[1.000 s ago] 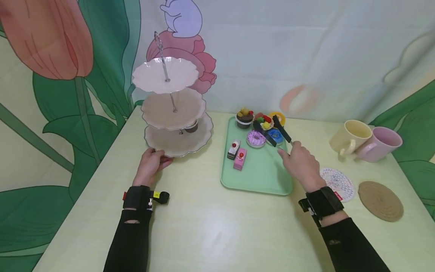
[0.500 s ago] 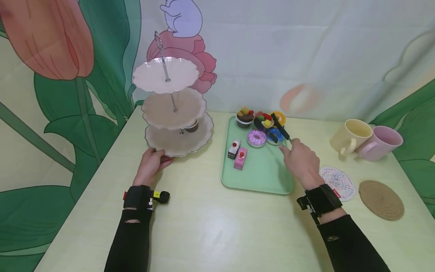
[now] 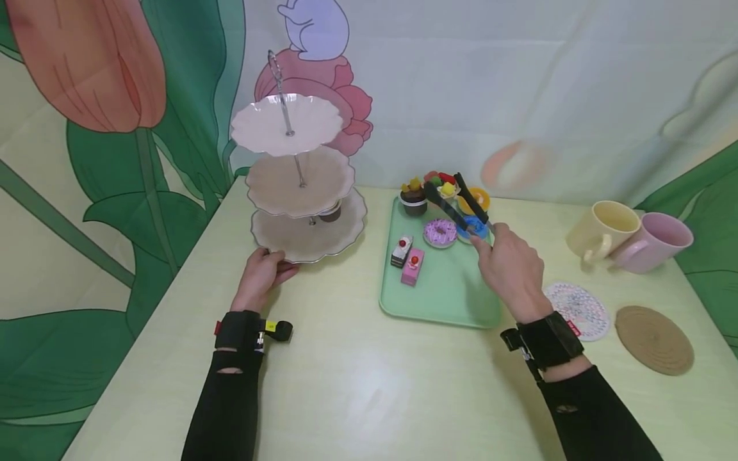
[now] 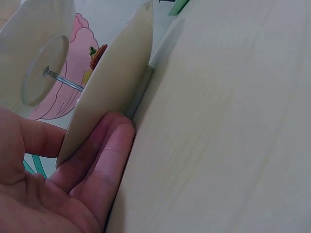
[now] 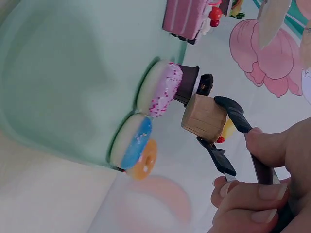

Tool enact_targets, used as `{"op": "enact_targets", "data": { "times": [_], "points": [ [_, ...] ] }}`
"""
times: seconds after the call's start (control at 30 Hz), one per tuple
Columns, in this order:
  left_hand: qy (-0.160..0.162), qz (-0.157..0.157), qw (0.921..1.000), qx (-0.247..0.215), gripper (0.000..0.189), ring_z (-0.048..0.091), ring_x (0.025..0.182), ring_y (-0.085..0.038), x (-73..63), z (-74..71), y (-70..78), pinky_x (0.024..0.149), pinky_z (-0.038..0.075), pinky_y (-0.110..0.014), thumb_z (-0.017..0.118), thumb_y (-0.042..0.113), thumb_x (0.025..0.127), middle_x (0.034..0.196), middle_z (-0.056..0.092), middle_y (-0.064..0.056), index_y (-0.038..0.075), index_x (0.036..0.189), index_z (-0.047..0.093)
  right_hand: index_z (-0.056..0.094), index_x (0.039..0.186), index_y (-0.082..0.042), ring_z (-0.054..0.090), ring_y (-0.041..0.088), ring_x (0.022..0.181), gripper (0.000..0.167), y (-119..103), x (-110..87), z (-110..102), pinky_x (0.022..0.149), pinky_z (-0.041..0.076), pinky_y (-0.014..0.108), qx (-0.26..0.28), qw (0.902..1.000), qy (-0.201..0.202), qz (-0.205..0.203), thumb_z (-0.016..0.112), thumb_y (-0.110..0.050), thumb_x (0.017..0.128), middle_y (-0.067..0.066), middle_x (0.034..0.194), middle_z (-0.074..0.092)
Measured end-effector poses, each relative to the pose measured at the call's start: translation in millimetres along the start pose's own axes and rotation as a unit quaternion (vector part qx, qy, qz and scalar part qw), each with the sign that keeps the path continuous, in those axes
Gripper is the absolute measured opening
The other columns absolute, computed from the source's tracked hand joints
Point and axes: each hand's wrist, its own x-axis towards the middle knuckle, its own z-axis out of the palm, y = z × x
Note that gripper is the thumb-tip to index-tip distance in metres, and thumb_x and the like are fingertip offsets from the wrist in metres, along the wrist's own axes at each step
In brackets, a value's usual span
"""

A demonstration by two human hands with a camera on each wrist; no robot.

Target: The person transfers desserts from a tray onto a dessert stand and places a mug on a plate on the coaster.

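Observation:
At the left stands a three-tier cake stand [image 3: 305, 240] with scalloped white plates. My left hand [image 3: 261, 276] holds the rim of its bottom plate, thumb above and fingers underneath [image 4: 104, 160]. A dark cupcake [image 3: 330, 215] on that plate is partly hidden by the middle tier. My right hand [image 3: 510, 272] grips black-tipped tongs [image 3: 474, 201]. Between their tips is a toy fruit tart [image 5: 203, 117] with a tan base, raised over the back of the green tray [image 3: 441, 307]. Below it on the tray are a purple donut [image 3: 440, 233] and a blue donut [image 3: 474, 228].
Also on the tray are a chocolate cupcake [image 3: 413, 200], an orange donut [image 3: 476, 201], a dark cake slice [image 3: 401, 251] and a pink one [image 3: 412, 267]. Yellow [image 3: 602, 232] and pink mugs [image 3: 654, 242] stand right, behind a speckled coaster [image 3: 578, 311] and a woven coaster [image 3: 654, 339].
The tongs have closed on the fruit tart and raised it from the tray, uncovering more of the orange and blue donuts. My left hand keeps its hold on the stand.

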Motion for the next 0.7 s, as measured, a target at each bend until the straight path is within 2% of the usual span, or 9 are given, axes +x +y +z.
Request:
{"op": "enact_targets", "data": {
  "times": [0.13,0.27,0.37,0.5,0.6,0.7],
  "points": [
    [0.003,0.0,1.0,-0.001,0.043,0.063,0.1,-0.024,3.5,-0.8,-2.5,0.09,0.054,-0.032,0.038,0.018,0.1,0.109,0.054,-0.011,0.005,0.141,0.031,0.044,0.131,0.005,0.054,0.03,0.058,0.068,-8.9,-2.4,-6.0,0.038,0.039,0.034,-0.002,0.9999,0.007,-0.007,0.036,-0.053,0.097,0.026,0.097,0.062],
    [0.002,-0.001,1.0,-0.006,0.044,0.064,0.099,-0.023,4.9,-1.2,-2.7,0.089,0.055,-0.031,0.038,0.018,0.1,0.11,0.054,-0.011,0.005,0.141,0.031,0.045,0.132,0.003,0.059,0.033,0.065,0.065,-22.6,-6.2,-10.8,0.041,0.041,0.035,0.001,0.9998,0.006,-0.017,0.039,-0.051,0.097,0.025,0.102,0.063],
    [0.003,0.002,1.0,-0.007,0.044,0.064,0.1,-0.024,5.5,-1.2,-2.7,0.089,0.055,-0.031,0.038,0.018,0.1,0.11,0.055,-0.011,0.006,0.142,0.031,0.044,0.134,0.001,0.059,0.033,0.066,0.063,-36.1,-8.5,-9.5,0.041,0.041,0.035,0.004,0.9994,-0.013,-0.03,0.041,-0.05,0.096,0.023,0.102,0.064],
    [0.005,0.003,0.9999,-0.008,0.044,0.064,0.1,-0.024,6.1,-0.3,-2.7,0.089,0.055,-0.031,0.038,0.018,0.1,0.11,0.055,-0.012,0.006,0.142,0.031,0.043,0.136,-0.002,0.052,0.025,0.057,0.062,-54.5,-12.4,1.6,0.039,0.039,0.029,0.006,0.9971,-0.049,-0.058,0.043,-0.049,0.096,0.019,0.099,0.065],
    [0.005,0.0,0.9999,-0.009,0.045,0.064,0.101,-0.024,5.8,-0.2,-2.9,0.089,0.055,-0.031,0.039,0.018,0.1,0.11,0.055,-0.012,0.006,0.142,0.031,0.045,0.135,-0.003,0.05,0.02,0.057,0.058,-68.9,-17.1,14.3,0.039,0.038,0.027,0.014,0.9941,-0.073,-0.079,0.046,-0.046,0.096,0.015,0.1,0.064],
    [0.006,-0.001,1.0,-0.007,0.044,0.063,0.102,-0.025,4.0,-2.0,-3.1,0.09,0.055,-0.032,0.039,0.018,0.1,0.111,0.054,-0.012,0.006,0.142,0.03,0.05,0.128,-0.005,0.049,0.018,0.054,0.052,-84.7,-21.5,28.7,0.038,0.037,0.027,0.025,0.99,-0.088,-0.108,0.049,-0.045,0.095,0.009,0.09,0.066]
  ]
}}
